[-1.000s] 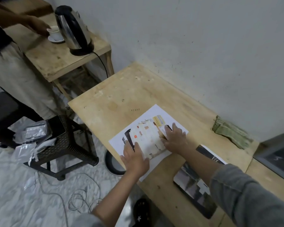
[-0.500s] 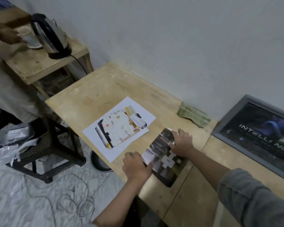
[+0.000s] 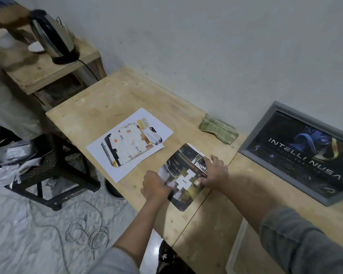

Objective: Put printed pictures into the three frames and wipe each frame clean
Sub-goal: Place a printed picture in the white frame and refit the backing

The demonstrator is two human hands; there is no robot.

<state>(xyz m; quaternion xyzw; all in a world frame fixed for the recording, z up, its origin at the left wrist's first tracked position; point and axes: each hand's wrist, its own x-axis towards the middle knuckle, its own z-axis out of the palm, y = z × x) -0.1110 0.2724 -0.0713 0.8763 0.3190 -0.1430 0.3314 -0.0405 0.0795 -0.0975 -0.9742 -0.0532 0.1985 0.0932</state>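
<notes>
Both hands hold a dark print [image 3: 183, 176] lying flat near the desk's [image 3: 111, 99] front edge: the left hand [image 3: 154, 185] grips its left edge with curled fingers, the right hand [image 3: 214, 173] pinches its right edge. Just beyond lies a white print [image 3: 130, 143], its corner close to the dark one. A folded cloth [image 3: 218, 130] sits by the wall; a grey frame [image 3: 297, 153] lies at right. A kettle [image 3: 52, 35] stands on a side table.

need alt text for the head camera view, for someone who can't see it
Both hands hold a dark printed picture on a wooden table, the left hand at its left edge and the right hand at its right. A second printed sheet lies just beyond; a folded green cloth and a grey framed poster sit by the wall.
</notes>
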